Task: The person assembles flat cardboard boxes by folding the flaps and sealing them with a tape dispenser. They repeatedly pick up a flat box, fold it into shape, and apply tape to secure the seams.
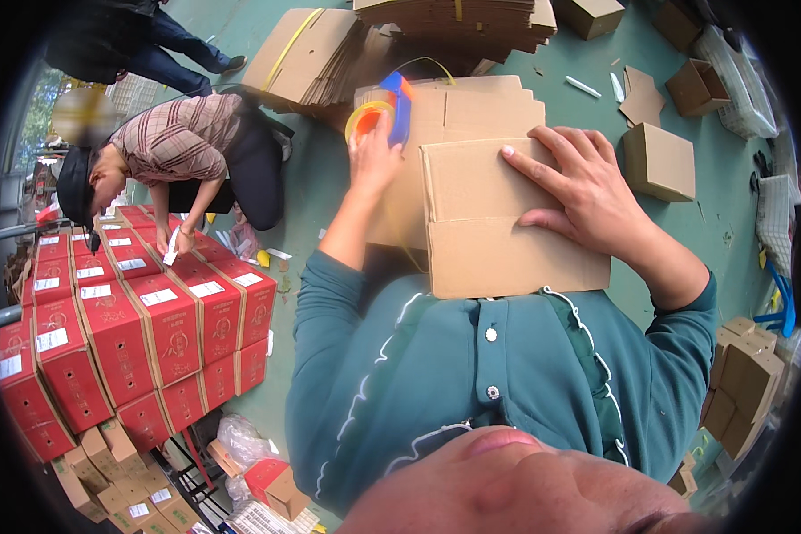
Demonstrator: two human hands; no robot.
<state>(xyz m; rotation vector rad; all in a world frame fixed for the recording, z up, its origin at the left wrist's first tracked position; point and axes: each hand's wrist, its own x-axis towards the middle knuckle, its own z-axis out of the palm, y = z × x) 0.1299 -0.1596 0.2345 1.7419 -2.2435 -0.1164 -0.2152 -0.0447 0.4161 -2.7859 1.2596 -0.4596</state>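
Note:
A brown cardboard box (pixel 472 236) rests against my body, its upper face crossed by a seam. My right hand (pixel 587 182) lies on this face with the fingers spread, pressing flat near the right edge. Off the box's upper left corner, my left hand (pixel 374 165) is closed around a tape dispenser (pixel 401 109), blue with a yellow and orange roll. Beneath the box and dispenser lie flat cardboard sheets (pixel 494 107). Whether tape runs from the dispenser to the box cannot be made out.
Stacks of flattened cartons (pixel 298 58) stand ahead. On the right floor sit a small closed box (pixel 659 162), an open box (pixel 699 87) and a white crate (pixel 779 209). At left, a co-worker (pixel 182 142) bends over red cartons (pixel 107 325), holding something white.

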